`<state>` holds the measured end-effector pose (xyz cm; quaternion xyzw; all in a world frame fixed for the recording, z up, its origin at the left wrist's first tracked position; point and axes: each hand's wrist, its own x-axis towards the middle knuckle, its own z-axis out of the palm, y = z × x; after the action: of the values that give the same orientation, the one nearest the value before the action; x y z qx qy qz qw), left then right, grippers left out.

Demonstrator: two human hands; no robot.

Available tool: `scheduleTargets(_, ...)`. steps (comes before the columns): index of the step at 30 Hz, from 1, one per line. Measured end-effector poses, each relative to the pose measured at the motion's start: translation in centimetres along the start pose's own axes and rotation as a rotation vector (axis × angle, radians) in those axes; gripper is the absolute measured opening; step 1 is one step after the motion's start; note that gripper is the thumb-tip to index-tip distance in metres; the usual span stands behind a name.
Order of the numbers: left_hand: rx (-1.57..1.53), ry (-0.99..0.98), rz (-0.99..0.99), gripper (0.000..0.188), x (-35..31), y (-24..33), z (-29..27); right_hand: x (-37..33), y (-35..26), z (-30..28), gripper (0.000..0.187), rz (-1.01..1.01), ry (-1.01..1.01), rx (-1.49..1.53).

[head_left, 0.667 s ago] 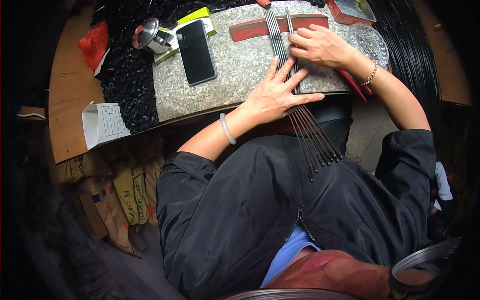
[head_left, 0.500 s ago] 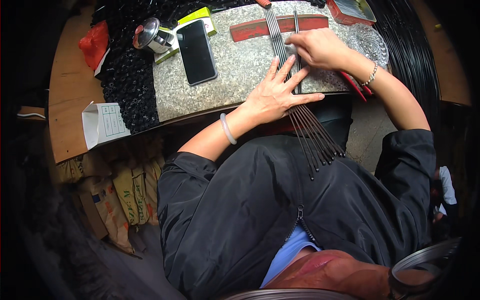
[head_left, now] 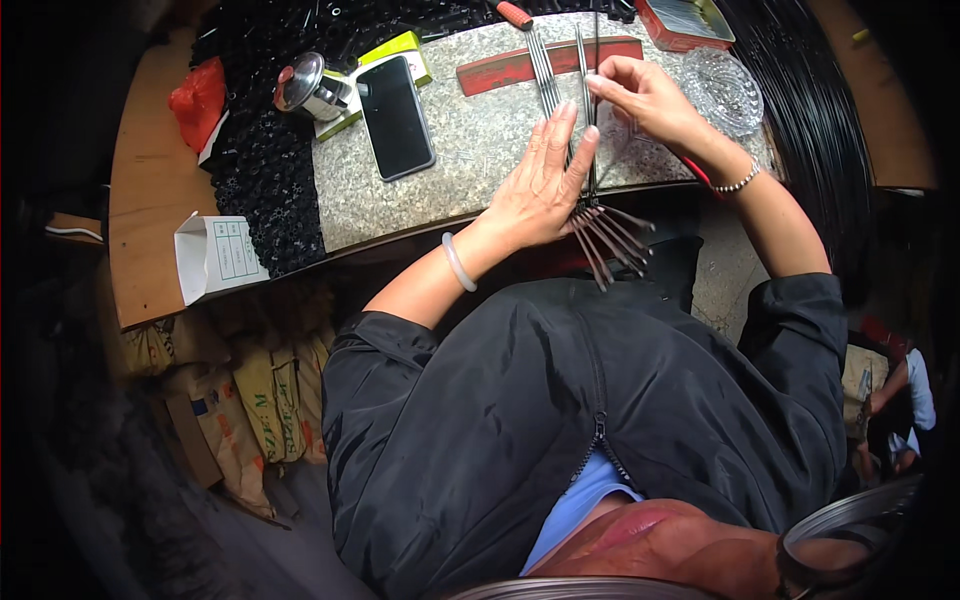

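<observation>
Several thin dark metal rods (head_left: 541,68) lie across a speckled stone slab (head_left: 470,190) and over a worn red bar (head_left: 490,74). My left hand (head_left: 535,185) rests on them with its fingers stretched out, thumb to the right. Below that hand the rods' dark-tipped ends (head_left: 612,245) fan out past the table's near edge. To its right, my right hand (head_left: 650,100) pinches a thin dark rod (head_left: 588,120) between thumb and finger, roughly parallel to the bunch.
A smartphone (head_left: 397,120) and a lidded metal pot (head_left: 312,88) lie left. A glass ashtray (head_left: 722,92), a red tin (head_left: 685,24) and long black rods (head_left: 800,90) are right. Small black parts (head_left: 262,170) cover the left side, by a white box (head_left: 216,252). Red-handled pliers (head_left: 696,172) stick out.
My left hand's spread fingers have drawn closer together. My right hand has shifted slightly right, now with a rod in its pinch. The fanned rod ends have moved up, away from my lap.
</observation>
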<state>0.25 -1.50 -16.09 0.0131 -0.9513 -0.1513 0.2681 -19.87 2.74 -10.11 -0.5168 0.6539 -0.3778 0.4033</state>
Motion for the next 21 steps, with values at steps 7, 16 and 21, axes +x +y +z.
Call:
scheduleTargets(7, 0.069, -0.348, -0.089, 0.082, 1.4, 0.6, -1.2, -2.4, -0.4, -0.4, 0.030, -0.152, 0.100, 0.633)
scheduleTargets(16, 0.245, -0.382, 0.057, 0.061, 2.0, 0.8, -0.9, -3.9, -0.6, 1.4, 0.018, -0.641, 0.355, -0.132)
scheduleTargets(21, 0.206, -0.341, 0.045, 0.057, 1.8, 1.5, -0.2, -11.1, -8.6, -6.5, 0.024, -0.405, 0.605, 0.051)
